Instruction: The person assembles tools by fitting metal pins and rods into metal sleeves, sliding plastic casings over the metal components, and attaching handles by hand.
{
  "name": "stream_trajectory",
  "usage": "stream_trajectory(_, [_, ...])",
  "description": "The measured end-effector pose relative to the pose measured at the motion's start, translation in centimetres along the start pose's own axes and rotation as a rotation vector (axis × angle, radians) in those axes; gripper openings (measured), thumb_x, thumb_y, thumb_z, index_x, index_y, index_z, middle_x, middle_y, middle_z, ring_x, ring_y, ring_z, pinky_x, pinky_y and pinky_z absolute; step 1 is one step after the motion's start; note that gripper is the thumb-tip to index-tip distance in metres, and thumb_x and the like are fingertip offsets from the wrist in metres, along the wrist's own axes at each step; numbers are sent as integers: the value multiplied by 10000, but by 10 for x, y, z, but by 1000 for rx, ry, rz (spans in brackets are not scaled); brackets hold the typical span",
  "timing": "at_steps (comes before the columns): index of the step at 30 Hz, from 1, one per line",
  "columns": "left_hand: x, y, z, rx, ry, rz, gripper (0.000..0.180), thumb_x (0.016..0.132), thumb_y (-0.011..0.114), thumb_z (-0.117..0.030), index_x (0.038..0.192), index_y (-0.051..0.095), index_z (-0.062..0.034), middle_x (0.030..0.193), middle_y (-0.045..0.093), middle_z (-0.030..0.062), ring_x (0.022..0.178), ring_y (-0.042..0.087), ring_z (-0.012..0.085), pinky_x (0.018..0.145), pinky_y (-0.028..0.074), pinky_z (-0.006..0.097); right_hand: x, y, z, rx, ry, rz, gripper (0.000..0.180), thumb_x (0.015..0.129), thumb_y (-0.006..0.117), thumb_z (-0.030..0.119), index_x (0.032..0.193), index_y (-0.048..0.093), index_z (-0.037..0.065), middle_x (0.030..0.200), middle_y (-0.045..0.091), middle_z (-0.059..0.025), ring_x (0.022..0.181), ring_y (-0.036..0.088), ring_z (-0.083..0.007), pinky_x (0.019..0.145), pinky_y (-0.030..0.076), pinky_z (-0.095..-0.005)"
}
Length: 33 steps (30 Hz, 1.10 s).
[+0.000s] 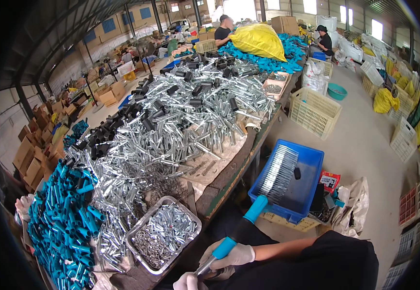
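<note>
White-gloved right hand point(235, 256) with fingers closed around a blue-and-black rod point(225, 247), at the near middle, left hand point(186, 282) gripping its metal end, steel tray point(199, 226) to the left, blue bin point(287, 211) farther right.

Teal, black and silver rod point(226, 246) — aslant, teal end outward

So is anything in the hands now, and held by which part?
A teal-and-silver rod: the left hand holds its silver lower end, and the right hand grips it near where teal meets silver.
</note>
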State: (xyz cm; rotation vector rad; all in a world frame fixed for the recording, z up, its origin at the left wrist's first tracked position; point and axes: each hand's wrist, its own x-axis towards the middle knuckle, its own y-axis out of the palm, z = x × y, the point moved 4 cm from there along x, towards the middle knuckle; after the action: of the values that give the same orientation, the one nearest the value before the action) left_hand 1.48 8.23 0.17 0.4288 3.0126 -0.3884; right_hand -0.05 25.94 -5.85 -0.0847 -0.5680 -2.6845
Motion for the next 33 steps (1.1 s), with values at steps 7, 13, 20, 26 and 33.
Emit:
stream_trajectory(7, [2,0,22,-310,-239,205,352,1025,451,-279,842,576,-5,564,492,37,447,461,134,457,398,255,4,-3,19,-216,-87,142,282,872,714,162,1104,668,9,925,697,-65,839,655,-122,742,536,-274])
stream_trajectory(13, [6,-2,-28,429,373,32,332,875,664,-128,1173,574,-14,942,632,128,853,625,252,804,503,353,-2,-4,-1,116,91,-92,300,887,715,178,1135,656,22,956,694,-48,851,654,-103,741,537,-236])
stream_trajectory(20, [12,-4,-18,164,191,110,197,947,555,-118,1072,633,13,937,650,156,851,620,254,807,483,336,-1,-7,-1,158,88,-76,312,888,722,186,1140,647,17,964,692,-49,832,647,-91,729,542,-227])
stream_trajectory(26, [5,-2,-20,372,372,23,233,908,587,-65,1131,614,-1,958,647,149,867,619,242,832,485,336,-3,-5,-10,136,103,-125,290,883,728,196,1108,664,25,953,692,-47,811,647,-92,710,537,-227])
stream_trajectory(33, [10,-6,16,143,-11,238,266,1004,465,-165,1138,602,20,990,644,181,903,617,299,828,473,354,0,-8,-14,10,67,-116,264,871,737,208,1064,686,35,888,696,-34,773,640,-84,683,527,-230])
